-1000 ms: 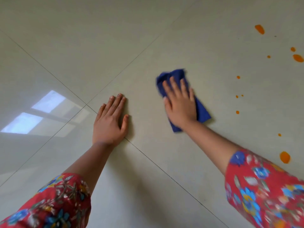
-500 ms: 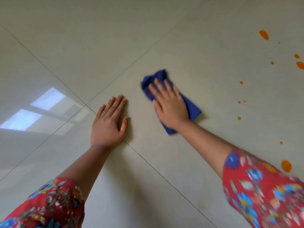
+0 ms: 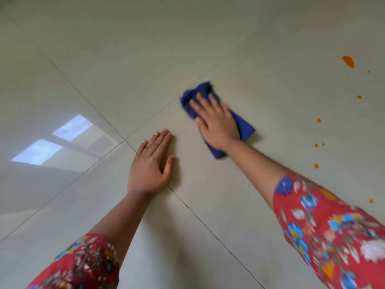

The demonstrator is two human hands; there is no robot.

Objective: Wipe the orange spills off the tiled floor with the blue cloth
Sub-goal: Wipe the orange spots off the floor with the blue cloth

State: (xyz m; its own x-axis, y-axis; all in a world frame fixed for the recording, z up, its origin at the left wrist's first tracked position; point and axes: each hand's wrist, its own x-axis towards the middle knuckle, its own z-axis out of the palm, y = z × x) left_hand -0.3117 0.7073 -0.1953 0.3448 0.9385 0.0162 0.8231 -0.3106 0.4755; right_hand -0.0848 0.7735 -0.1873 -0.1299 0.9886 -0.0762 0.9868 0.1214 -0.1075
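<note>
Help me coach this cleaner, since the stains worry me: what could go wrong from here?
The right hand presses the blue cloth away from the orange spills, so some drops might be missed. The red floral sleeve hangs near a small drop and could smear it. The left hand braces flat on the glossy tiled floor; it might slip.

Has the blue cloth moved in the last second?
Yes. The cloth slid left, away from the orange drops, reaching the tile joint.

place: indoor room | evidence: glossy tiled floor (image 3: 129, 49) | window reflection (image 3: 71, 127)
</note>
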